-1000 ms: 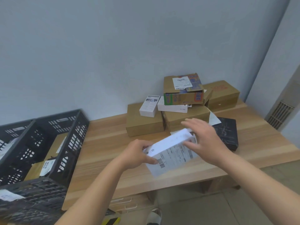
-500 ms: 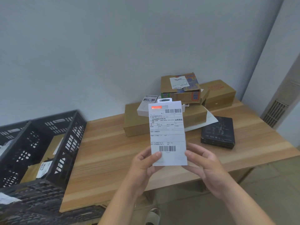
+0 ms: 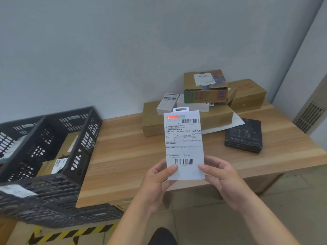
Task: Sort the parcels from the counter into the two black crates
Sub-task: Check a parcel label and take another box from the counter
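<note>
I hold a flat white parcel (image 3: 184, 144) upright over the counter's front edge, its shipping label with two barcodes facing me. My left hand (image 3: 158, 181) pinches its lower left corner and my right hand (image 3: 221, 175) grips its lower right edge. Two black crates stand at the left: the nearer crate (image 3: 77, 138) holds brown parcels with labels, the farther crate (image 3: 10, 138) is cut off by the frame. More parcels stay piled at the back of the wooden counter (image 3: 123, 156).
The pile has brown cardboard boxes (image 3: 247, 93), a printed box (image 3: 206, 87) on top, small white boxes (image 3: 168, 103) and a black flat box (image 3: 244, 135) to the right. A white vent (image 3: 309, 117) stands at the far right. Yellow-black tape (image 3: 70, 234) marks the floor.
The white parcel went from lying tilted between my hands to standing upright with its label facing me. Both hands now hold its lower edge, a little nearer to me.
</note>
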